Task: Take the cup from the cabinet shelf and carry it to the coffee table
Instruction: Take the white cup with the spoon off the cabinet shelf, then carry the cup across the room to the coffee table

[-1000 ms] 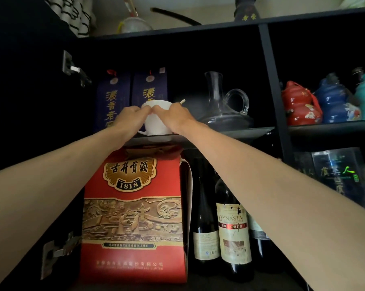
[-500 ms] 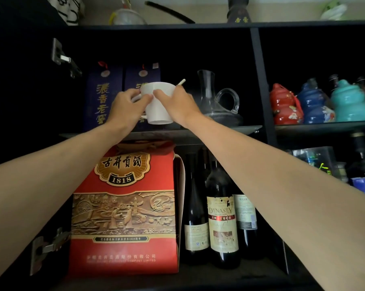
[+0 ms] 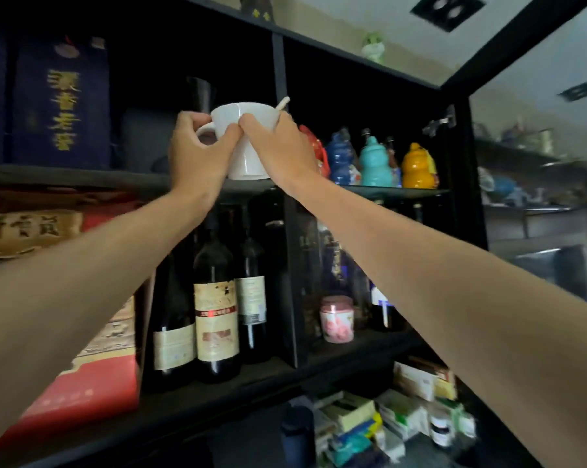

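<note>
Gripping the white cup [image 3: 248,143] from both sides, left hand [image 3: 197,153] at the handle, right hand [image 3: 278,146] on the opposite wall, thumbs nearly meeting, cup clear of the cabinet shelf [image 3: 82,179]. Keeping it level, given the spoon [image 3: 282,104] leaning inside. Drawing straight back, minding the gourd-shaped bottles [image 3: 373,162] just right of the right hand and the wine bottles [image 3: 214,298] below both wrists.

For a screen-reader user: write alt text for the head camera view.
Both hands, left hand and right hand, hold a white cup with a spoon in it, in front of a dark cabinet shelf. Wine bottles stand below; colourful gourd-shaped jars sit to the right.
</note>
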A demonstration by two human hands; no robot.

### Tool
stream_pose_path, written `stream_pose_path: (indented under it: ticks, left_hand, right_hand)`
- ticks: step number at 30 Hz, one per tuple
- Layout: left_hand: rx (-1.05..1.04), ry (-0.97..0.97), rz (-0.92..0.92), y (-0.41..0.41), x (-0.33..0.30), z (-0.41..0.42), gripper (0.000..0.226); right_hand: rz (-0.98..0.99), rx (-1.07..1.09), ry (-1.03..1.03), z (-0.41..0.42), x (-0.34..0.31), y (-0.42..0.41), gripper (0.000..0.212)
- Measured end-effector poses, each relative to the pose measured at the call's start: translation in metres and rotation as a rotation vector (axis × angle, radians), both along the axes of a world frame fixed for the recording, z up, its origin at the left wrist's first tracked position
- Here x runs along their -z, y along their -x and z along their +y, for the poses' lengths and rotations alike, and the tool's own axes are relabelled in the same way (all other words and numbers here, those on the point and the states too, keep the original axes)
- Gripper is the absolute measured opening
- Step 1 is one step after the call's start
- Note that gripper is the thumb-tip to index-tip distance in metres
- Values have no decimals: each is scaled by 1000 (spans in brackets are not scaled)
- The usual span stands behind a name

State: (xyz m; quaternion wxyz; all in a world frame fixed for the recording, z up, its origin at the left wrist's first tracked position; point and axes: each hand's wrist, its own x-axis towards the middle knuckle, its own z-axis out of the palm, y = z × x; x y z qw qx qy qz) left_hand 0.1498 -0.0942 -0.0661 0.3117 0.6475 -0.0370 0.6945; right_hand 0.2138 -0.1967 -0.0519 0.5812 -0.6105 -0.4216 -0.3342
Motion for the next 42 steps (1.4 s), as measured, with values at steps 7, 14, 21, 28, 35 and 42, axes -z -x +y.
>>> stream_pose_path:
  ticks: [7, 14, 21, 28, 35, 42]
  left_hand:
    - [327, 20, 97, -64, 40, -96, 41]
    - [639, 151, 140, -92, 85, -226, 41]
    - [801, 210, 129, -81, 125, -343, 38]
    - [844, 142, 54, -53, 135, -433, 47]
    - [989, 55, 35, -28, 141, -534, 49]
    - [1297, 69, 192, -6, 179, -653, 59]
  right_hand:
    - [145, 125, 13, -116, 45, -33, 63]
    - [205, 308, 29, -240, 85, -36, 45]
    - [276, 394, 87, -355, 115, -11, 64]
    - [238, 376, 39, -445, 124, 21, 59]
    - [224, 551, -55, -542, 135, 72, 69]
    - [396, 579, -108, -671, 165, 121, 40]
